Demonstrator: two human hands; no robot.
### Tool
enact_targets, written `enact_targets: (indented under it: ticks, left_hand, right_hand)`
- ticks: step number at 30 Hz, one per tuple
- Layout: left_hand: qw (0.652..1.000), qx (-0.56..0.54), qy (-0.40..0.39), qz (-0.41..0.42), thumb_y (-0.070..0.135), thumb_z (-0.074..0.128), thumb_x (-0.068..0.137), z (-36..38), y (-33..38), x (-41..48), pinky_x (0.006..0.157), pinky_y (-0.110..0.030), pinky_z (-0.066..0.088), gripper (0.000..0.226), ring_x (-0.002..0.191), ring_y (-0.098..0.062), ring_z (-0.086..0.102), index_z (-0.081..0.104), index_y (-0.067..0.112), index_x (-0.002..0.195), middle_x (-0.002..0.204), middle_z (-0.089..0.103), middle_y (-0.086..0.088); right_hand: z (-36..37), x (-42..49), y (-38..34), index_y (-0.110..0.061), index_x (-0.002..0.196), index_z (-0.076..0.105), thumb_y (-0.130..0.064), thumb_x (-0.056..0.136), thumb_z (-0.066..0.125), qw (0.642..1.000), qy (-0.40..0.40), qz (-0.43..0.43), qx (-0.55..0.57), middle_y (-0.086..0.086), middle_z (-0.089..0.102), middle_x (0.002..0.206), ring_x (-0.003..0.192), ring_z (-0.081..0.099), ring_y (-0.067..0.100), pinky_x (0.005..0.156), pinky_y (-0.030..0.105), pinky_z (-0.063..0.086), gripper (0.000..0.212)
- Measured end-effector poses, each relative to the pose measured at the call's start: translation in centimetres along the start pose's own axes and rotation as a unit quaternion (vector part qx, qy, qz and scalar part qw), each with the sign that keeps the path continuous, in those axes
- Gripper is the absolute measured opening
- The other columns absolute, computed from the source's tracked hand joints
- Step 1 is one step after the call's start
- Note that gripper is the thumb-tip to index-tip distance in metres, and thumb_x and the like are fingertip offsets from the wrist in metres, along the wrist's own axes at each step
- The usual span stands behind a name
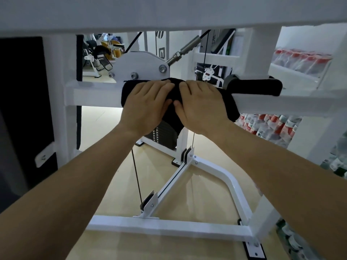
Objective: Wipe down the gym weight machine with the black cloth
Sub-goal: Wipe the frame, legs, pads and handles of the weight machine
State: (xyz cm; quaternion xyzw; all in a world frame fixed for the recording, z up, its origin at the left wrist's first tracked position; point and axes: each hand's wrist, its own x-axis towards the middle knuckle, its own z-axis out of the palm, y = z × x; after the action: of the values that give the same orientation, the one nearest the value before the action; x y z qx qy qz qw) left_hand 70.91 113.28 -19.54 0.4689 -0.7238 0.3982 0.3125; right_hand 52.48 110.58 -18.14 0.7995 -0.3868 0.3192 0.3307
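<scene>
Forearms [78, 186]: both bare, reaching from the lower edge toward mid-view.
Base frame [169, 225]: white tube on beige floor, under the arms. A thin black cable [136, 175] rises from a bracket on it.
Left hand [148, 105]: fingers straight and together, palm flat on the black cloth [230, 106].
Right hand [201, 105]: just beside the left, thumbs nearly meeting. Fingers straight, pressing flat on the same cloth.
Black cloth: draped over the white crossbar [281, 104] of the weight machine [260, 53], hanging down its front past both hands.
Foam grip [255, 88]: black, right of the cloth, just above the crossbar.
Cam plate [140, 64]: white, bolted, behind the cloth. A steel cylinder [185, 47] angles up from it.
Weight stack [163, 136]: dark plates, below and behind the hands.
Bottle packs [272, 126]: shrink-wrapped, red caps, stacked at far right.
</scene>
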Motion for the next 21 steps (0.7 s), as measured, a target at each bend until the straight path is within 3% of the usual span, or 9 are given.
enact_targets:
  ticks: [4,9,14,21]
  left_hand:
    - [1.0,0.017,0.003,-0.021,0.026,0.041,0.107,-0.4,-2.0,-1.6,0.105,-0.041,0.039,0.037,0.122,-0.03,0.057,0.056,0.007,0.135,0.135,0.061,-0.011]
    - [0.998,0.025,0.011,-0.05,0.024,0.044,0.103,0.5,1.7,-0.1,0.106,-0.044,0.037,0.038,0.125,-0.031,0.055,0.057,0.006,0.135,0.134,0.062,-0.012]
    - [0.999,0.008,0.02,-0.033,0.025,0.048,0.1,2.0,5.7,2.1,0.106,-0.041,0.035,0.04,0.125,-0.027,0.055,0.058,0.009,0.135,0.133,0.062,-0.007]
    - [1.0,-0.009,0.008,-0.015,0.024,0.045,0.102,0.5,2.8,0.6,0.106,-0.038,0.037,0.04,0.122,-0.026,0.056,0.056,0.008,0.137,0.134,0.061,-0.008]
  right_hand:
    - [0.2,1.8,-2.2,-0.012,0.125,0.059,-0.044,0.097,0.04,0.999,-0.025,-0.029,0.026,0.01,0.068,0.109,0.095,0.065,0.031,0.083,0.041,0.05,0.047]
    - [-0.7,0.4,0.6,-0.009,0.124,0.057,-0.045,0.1,0.039,0.998,-0.051,-0.021,-0.008,0.011,0.067,0.113,0.1,0.065,0.031,0.084,0.042,0.05,0.047]
    - [-0.6,-2.4,3.1,-0.003,0.119,0.061,-0.03,0.099,0.042,0.997,0.004,-0.004,-0.08,0.017,0.068,0.111,0.099,0.066,0.033,0.09,0.041,0.052,0.039]
    - [-0.3,-1.6,1.4,-0.001,0.125,0.058,-0.03,0.092,0.043,0.999,0.028,-0.008,0.018,0.019,0.066,0.119,0.109,0.063,0.036,0.098,0.046,0.048,0.046]
